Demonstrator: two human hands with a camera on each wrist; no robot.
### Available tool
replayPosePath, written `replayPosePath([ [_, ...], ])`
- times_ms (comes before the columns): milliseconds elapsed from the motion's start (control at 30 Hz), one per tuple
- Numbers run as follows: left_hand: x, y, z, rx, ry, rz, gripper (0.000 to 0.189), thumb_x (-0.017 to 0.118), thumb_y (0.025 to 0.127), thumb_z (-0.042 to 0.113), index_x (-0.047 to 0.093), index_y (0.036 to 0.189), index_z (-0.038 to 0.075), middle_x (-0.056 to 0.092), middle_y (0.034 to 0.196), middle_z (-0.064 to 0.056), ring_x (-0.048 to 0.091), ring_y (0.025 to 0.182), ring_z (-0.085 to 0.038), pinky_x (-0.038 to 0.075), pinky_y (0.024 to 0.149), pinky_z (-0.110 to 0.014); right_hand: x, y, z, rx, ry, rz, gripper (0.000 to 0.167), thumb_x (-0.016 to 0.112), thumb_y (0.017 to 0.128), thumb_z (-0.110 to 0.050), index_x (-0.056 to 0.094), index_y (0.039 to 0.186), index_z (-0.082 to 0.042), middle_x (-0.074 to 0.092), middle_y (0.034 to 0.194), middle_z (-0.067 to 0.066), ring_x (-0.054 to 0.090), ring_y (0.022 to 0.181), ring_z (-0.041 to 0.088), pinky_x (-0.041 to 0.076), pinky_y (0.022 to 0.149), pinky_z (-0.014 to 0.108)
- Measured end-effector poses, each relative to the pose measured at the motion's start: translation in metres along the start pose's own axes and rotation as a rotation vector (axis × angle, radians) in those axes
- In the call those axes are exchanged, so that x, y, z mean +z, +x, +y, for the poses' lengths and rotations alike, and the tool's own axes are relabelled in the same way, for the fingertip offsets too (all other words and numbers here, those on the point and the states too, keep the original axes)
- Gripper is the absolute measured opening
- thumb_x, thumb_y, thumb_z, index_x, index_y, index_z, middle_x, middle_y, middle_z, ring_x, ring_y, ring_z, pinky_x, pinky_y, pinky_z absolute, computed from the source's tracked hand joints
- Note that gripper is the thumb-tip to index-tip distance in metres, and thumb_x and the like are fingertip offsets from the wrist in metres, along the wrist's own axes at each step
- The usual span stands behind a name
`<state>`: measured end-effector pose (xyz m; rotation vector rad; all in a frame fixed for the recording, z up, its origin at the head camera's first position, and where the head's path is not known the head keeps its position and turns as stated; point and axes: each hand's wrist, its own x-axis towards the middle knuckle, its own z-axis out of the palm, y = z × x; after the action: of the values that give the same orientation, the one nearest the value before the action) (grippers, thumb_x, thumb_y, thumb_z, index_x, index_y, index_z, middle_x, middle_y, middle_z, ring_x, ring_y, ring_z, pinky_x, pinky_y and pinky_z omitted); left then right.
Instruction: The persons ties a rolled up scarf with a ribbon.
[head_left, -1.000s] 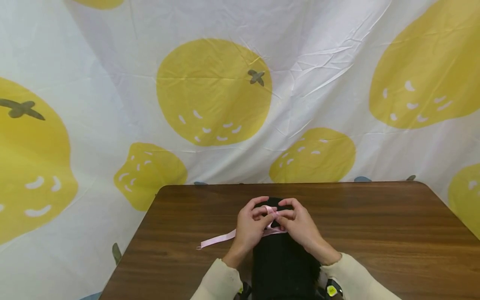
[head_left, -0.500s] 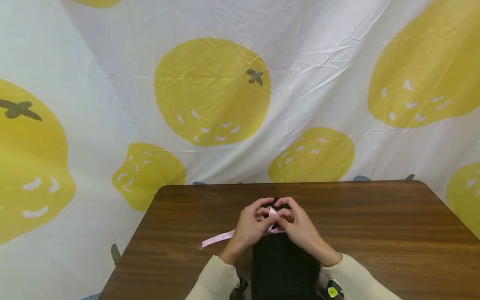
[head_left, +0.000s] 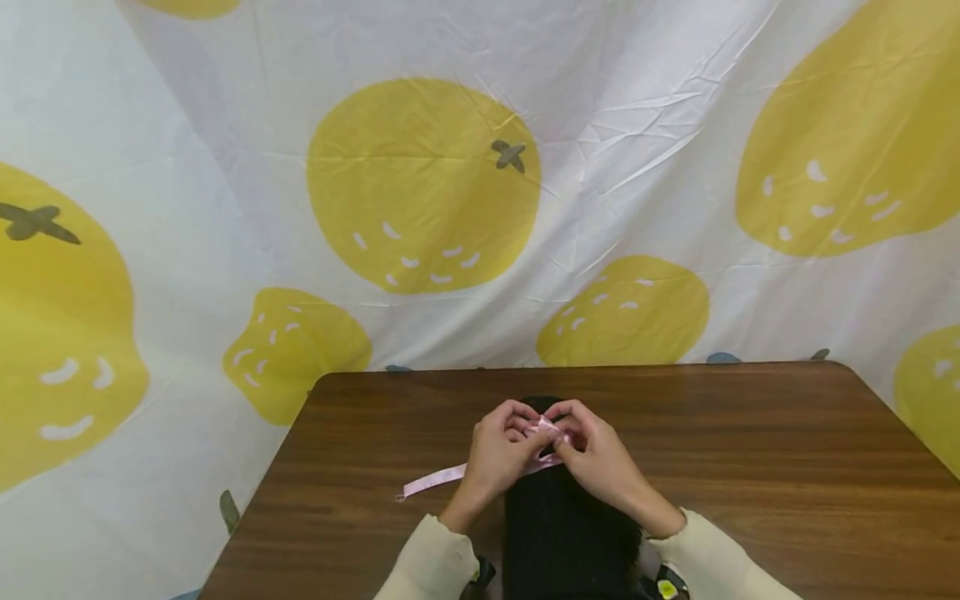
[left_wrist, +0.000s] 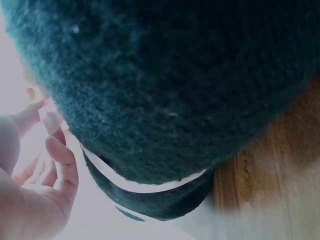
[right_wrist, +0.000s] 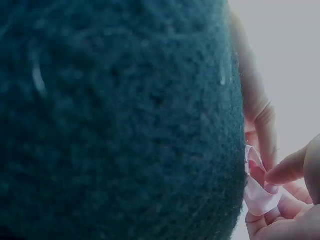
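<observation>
A long dark fuzzy bundle [head_left: 566, 533], perhaps rolled woolly cloth, lies on the table, its far end behind the hands. A pink satin ribbon [head_left: 437, 479] runs across it; one tail with a small loop at its tip lies to the left. In the left wrist view the ribbon [left_wrist: 145, 188] curves round the bundle. The left hand [head_left: 495, 457] pinches the ribbon above the bundle between thumb and fingers. Close against it, the right hand [head_left: 606, 460] pinches the same ribbon. A ribbon loop [right_wrist: 261, 197] shows between fingers in the right wrist view; any knot is hidden.
The brown wood-grain table [head_left: 750, 467] extends to both sides of the bundle. Behind it hangs a white curtain [head_left: 637, 192] printed with yellow fruit. Dark bands with yellow-green marks sit at both wrists, by the pale sleeves [head_left: 716, 550].
The fingertips have drawn closer together, and the ribbon loop between them has folded smaller. Both hands stay over the bundle; the left ribbon tail has barely shifted.
</observation>
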<state>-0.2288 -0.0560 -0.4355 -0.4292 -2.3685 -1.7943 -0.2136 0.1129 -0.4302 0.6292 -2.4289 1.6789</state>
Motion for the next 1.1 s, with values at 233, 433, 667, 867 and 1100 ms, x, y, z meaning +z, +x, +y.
replayPosePath([
  [233,-0.001,0.0,-0.001,0.0,0.02,-0.006,0.024,0.083,0.081,0.024,0.068,0.087,0.006,0.066,0.073,-0.005,0.059,0.06,-0.006,0.05,0.055,-0.019,0.002,0.0,0.0,-0.051,-0.13,0.044,0.037,0.069,0.083,0.006,0.06,0.114,-0.012,0.064,0.082,0.001,0.052,0.066,0.008,0.044,0.058,0.024],
  [433,-0.003,0.0,0.001,0.005,0.011,-0.03,0.021,0.082,0.082,0.02,0.067,0.083,0.005,0.066,0.071,-0.004,0.058,0.058,-0.004,0.049,0.054,-0.019,0.005,0.0,0.001,-0.123,-0.204,0.078,0.038,0.07,0.08,0.007,0.064,0.111,-0.014,0.06,0.078,-0.005,0.049,0.064,0.006,0.042,0.056,0.023],
  [667,-0.005,0.001,-0.001,0.009,-0.03,-0.061,0.021,0.08,0.084,0.019,0.067,0.084,0.003,0.068,0.073,-0.009,0.061,0.059,-0.007,0.051,0.055,-0.02,0.01,0.001,0.004,-0.175,-0.229,0.151,0.027,0.069,0.082,0.009,0.069,0.102,-0.009,0.06,0.081,0.0,0.047,0.066,0.005,0.042,0.058,0.023],
  [867,-0.004,0.0,0.0,-0.01,-0.044,-0.08,0.018,0.079,0.085,0.014,0.067,0.087,0.0,0.069,0.076,-0.015,0.063,0.062,-0.015,0.048,0.055,-0.017,0.011,-0.001,0.005,-0.176,-0.261,0.204,0.019,0.067,0.083,0.01,0.07,0.093,-0.006,0.062,0.085,0.005,0.048,0.066,0.006,0.044,0.059,0.023],
  [1100,-0.005,-0.001,0.002,-0.022,-0.042,-0.116,0.013,0.073,0.089,0.01,0.068,0.094,-0.002,0.069,0.085,-0.018,0.066,0.071,-0.023,0.049,0.059,-0.017,0.013,-0.001,0.006,-0.137,-0.277,0.223,0.018,0.068,0.084,0.009,0.071,0.091,-0.007,0.059,0.086,0.001,0.052,0.07,0.008,0.047,0.062,0.024],
])
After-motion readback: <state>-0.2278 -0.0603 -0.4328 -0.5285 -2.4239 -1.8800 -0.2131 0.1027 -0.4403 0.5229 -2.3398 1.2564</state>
